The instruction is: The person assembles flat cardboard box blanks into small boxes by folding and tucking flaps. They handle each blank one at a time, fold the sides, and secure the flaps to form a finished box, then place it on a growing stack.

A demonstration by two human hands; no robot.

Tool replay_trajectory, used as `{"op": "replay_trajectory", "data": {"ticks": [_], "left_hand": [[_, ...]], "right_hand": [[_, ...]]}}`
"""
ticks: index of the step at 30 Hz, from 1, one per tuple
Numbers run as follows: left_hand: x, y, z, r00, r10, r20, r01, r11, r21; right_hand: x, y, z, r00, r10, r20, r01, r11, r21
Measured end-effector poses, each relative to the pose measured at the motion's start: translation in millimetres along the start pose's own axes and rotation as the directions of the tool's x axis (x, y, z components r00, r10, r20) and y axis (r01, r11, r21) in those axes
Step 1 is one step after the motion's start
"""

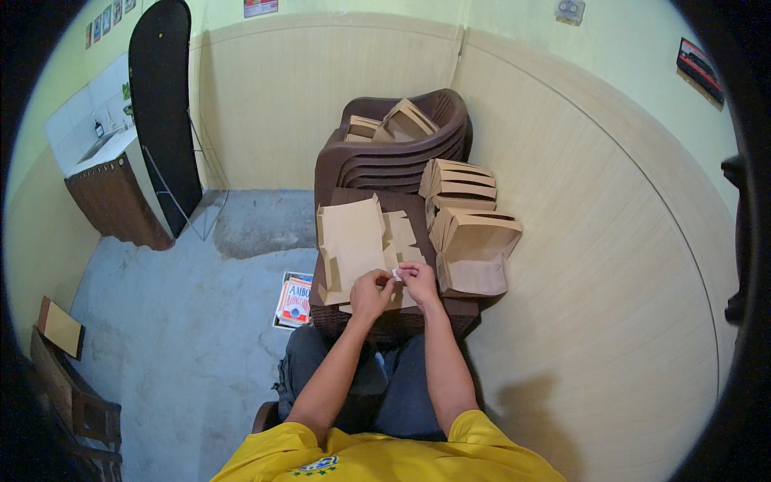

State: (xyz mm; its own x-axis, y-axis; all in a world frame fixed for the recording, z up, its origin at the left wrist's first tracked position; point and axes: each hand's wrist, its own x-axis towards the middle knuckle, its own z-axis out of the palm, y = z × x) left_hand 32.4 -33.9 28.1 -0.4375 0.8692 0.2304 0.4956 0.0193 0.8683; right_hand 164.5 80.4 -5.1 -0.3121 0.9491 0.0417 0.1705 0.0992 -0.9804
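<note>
Left hand and right hand: fingers pinch small white piece together above flat brown carton blank on counter. Keep pinch light; hold piece over blank.

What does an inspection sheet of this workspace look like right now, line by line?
Surface: small dark brown table, mostly covered.
Job's things: flat brown cardboard blanks on the table; small white piece pinched between both hands.
Clutter: folded cardboard boxes stacked at the table's right; more in the stacked brown chairs; printed carton on the floor.
Grippers: left hand and right hand meet over the blanks.
Cables: nothing seen.
Surroundings: concrete floor, beige panelled walls, sink counter at far left.
</note>
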Motion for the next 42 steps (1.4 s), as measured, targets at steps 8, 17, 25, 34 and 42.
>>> {"op": "replay_trajectory", "data": {"ticks": [8, 17, 25, 34, 42], "left_hand": [[5.7, -10.9, -27.2, 0.926, -0.307, 0.222, 0.378, 0.75, -0.542], [-16.7, -10.5, -40.7, 0.93, -0.288, 0.229, 0.368, 0.707, -0.604], [-31.8, -17.2, -45.4, 0.931, -0.277, 0.237, 0.364, 0.656, -0.661], [-36.8, -19.0, -54.1, 0.925, -0.28, 0.259, 0.38, 0.621, -0.685], [-41.1, -18.9, -55.0, 0.925, -0.273, 0.265, 0.381, 0.676, -0.631]], "right_hand": [[-43.7, -37.0, 19.5, 0.986, -0.161, -0.036, 0.162, 0.986, 0.031], [-68.2, -51.8, 39.1, 0.969, -0.217, -0.116, 0.212, 0.976, -0.051], [-82.7, -58.9, 43.0, 0.963, -0.243, -0.118, 0.236, 0.969, -0.067], [-91.8, -62.8, 49.1, 0.96, -0.253, -0.122, 0.252, 0.967, -0.025], [-98.8, -63.4, 50.2, 0.961, -0.236, -0.144, 0.235, 0.972, -0.03]]}}
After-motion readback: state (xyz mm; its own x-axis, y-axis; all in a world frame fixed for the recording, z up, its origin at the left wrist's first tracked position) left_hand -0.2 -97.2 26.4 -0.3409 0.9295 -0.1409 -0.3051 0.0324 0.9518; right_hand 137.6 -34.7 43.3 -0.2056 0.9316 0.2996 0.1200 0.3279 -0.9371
